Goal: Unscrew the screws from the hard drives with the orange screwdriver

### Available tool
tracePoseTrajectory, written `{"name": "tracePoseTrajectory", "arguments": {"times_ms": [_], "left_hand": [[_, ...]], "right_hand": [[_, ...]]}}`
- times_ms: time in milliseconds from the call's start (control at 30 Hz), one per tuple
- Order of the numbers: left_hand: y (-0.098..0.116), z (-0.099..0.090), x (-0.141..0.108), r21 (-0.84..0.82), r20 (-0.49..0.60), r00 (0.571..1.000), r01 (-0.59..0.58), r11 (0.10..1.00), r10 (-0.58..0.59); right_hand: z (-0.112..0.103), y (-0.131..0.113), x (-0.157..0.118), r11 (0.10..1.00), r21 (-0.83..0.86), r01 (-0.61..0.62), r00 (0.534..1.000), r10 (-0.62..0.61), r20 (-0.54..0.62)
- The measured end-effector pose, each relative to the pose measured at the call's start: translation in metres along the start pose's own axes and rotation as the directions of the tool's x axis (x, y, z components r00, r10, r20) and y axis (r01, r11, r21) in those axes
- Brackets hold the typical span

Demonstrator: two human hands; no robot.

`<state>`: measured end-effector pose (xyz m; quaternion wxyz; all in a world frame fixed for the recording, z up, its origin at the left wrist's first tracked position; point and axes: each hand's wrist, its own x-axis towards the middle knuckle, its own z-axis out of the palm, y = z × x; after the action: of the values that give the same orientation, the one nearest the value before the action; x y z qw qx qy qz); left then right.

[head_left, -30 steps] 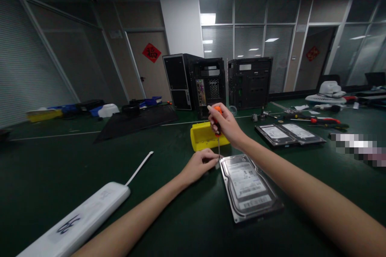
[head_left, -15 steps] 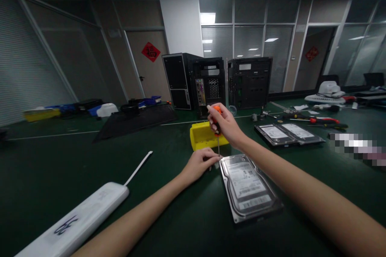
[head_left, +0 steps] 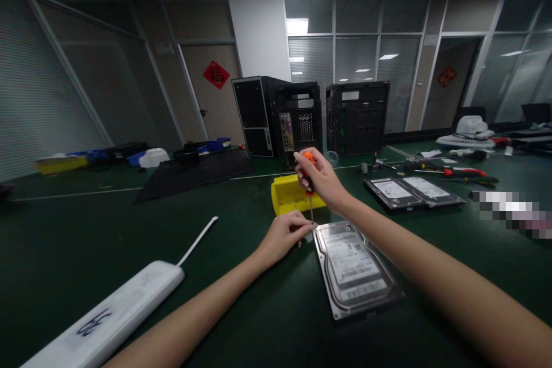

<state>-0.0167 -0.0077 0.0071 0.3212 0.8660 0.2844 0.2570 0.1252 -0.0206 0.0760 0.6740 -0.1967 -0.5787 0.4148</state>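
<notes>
My right hand point(head_left: 321, 178) is wrapped round the orange and black handle of a screwdriver point(head_left: 309, 184), held upright with its shaft pointing down. The tip meets the far left corner of a silver hard drive point(head_left: 353, 264), which lies label up on the green table. Beside that corner, my left hand point(head_left: 287, 236) has its thumb and forefinger pinched together right at the screwdriver's tip. Whatever small thing may be between those fingers is too small to make out. Just behind both hands sits a yellow plastic bin point(head_left: 287, 192).
Two more hard drives point(head_left: 414, 191) lie to the right, with pliers point(head_left: 466, 172) and other tools beyond. Computer cases point(head_left: 297, 121) stand at the back. A white device marked 39 point(head_left: 107, 316) lies front left; a black mat point(head_left: 194, 172) is farther off.
The right hand and screwdriver have shifted very slightly to the left. The left hand and the hard drive look nearly the same.
</notes>
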Motion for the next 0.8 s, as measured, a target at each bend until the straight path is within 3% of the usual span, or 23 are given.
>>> {"name": "tracePoseTrajectory", "arguments": {"times_ms": [800], "left_hand": [[-0.0030, -0.0011, 0.0018, 0.061, -0.022, 0.999, -0.029, 0.998, 0.031]], "right_hand": [[-0.0019, 0.0041, 0.0047, 0.996, 0.086, -0.038, 0.999, 0.040, -0.017]]}}
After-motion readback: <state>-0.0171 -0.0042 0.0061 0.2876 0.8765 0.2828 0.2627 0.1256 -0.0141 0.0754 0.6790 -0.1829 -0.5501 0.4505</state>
